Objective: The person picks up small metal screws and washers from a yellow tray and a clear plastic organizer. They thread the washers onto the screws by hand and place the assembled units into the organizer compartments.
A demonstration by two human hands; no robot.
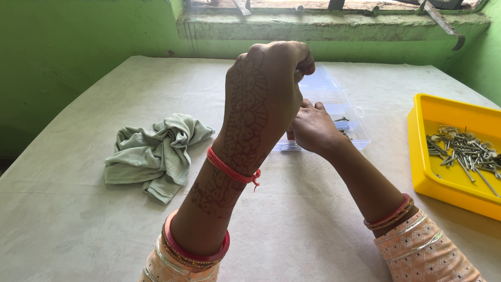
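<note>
My left hand [263, 99] is raised upright in the middle of the view, its back toward me, with the fingers curled at the top; whether they pinch anything is hidden. It blocks much of a clear plastic compartment box [334, 102] lying open on the table. My right hand [313, 128] rests low at the box's near edge, fingers bent down onto it, what they touch is hidden. A few small metal pieces show in the box's right compartments.
A yellow tray [430, 156] with several nails and screws sits at the right. A crumpled pale green cloth [156, 151] lies at the left. The table has a whitish cover [78, 209]; a green wall and a window ledge [334, 23] stand behind.
</note>
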